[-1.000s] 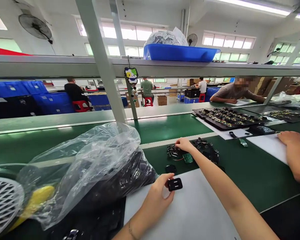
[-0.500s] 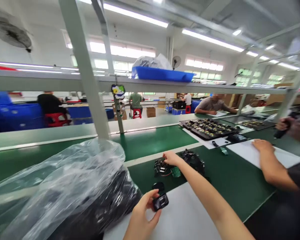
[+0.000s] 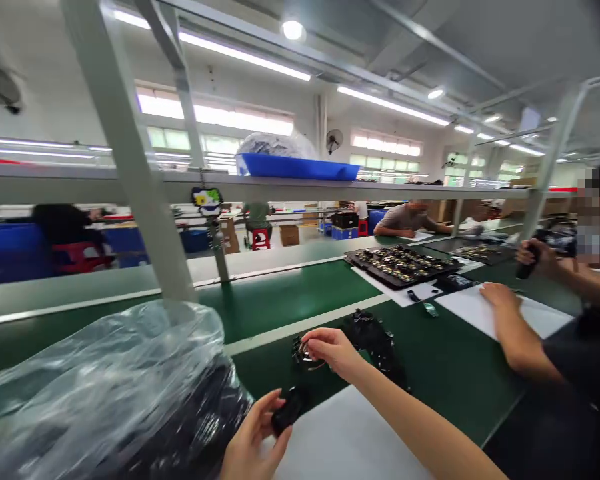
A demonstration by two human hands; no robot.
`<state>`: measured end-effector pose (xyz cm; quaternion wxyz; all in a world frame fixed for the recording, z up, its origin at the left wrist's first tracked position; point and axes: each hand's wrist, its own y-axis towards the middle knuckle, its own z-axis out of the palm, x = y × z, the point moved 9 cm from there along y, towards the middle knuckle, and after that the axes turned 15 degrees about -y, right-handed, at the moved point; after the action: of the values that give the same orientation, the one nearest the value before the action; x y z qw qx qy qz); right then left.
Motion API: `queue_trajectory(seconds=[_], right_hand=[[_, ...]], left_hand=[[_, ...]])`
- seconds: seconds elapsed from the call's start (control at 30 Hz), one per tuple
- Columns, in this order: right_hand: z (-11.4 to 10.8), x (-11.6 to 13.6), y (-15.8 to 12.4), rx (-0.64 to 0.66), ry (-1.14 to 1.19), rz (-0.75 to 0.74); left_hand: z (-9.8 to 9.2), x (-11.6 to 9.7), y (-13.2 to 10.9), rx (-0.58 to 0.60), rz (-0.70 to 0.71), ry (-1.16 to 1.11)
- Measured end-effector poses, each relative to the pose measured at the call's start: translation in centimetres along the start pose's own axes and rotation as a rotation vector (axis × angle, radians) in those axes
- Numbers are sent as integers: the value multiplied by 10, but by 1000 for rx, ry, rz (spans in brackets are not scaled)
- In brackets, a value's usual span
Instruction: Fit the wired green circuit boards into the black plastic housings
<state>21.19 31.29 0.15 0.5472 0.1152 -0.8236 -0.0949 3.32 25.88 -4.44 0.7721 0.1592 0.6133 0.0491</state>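
My left hand [image 3: 250,440] sits low in the middle and pinches a small black plastic housing [image 3: 289,408] between thumb and fingers. My right hand [image 3: 333,350] is a little farther out, fingers closed on a small black part with thin wires [image 3: 304,352], lifted just off the green belt. Right behind it lies a pile of black parts [image 3: 375,340]. A white mat [image 3: 350,440] lies under my forearm.
A clear plastic bag of black parts [image 3: 105,393] fills the lower left. A co-worker's hand [image 3: 497,300] rests on white paper at the right; their other hand holds a dark tool [image 3: 527,260]. A black tray of components [image 3: 400,263] sits farther along the belt. A grey post [image 3: 130,173] stands ahead.
My right hand has closed on a wired part and lifted it from the pile. My left hand turned the black housing. The view swung up and to the right.
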Motion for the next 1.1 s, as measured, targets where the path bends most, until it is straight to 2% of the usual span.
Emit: queue_trajectory(seconds=[0.13,0.3,0.4,0.53,0.67,1.1], right_hand=[[22,8,-28,88,324,-5],[29,9,-39,188,470,46],[27,9,-42,173,384,44],[24,12,-45,145,202,-28],[27,16,-49,185,101,-70],[27,15,-44,202,150,-4]], left_hand=[[4,-16,1,19,9,73],[0,-21,1,-12,3,99],[1,-21,-2,-7,-11,109],[1,-22,-2,-1,-29,107],[2,-24,-4,16,-39,104],[-1,-16,-5,-1,-132,62]])
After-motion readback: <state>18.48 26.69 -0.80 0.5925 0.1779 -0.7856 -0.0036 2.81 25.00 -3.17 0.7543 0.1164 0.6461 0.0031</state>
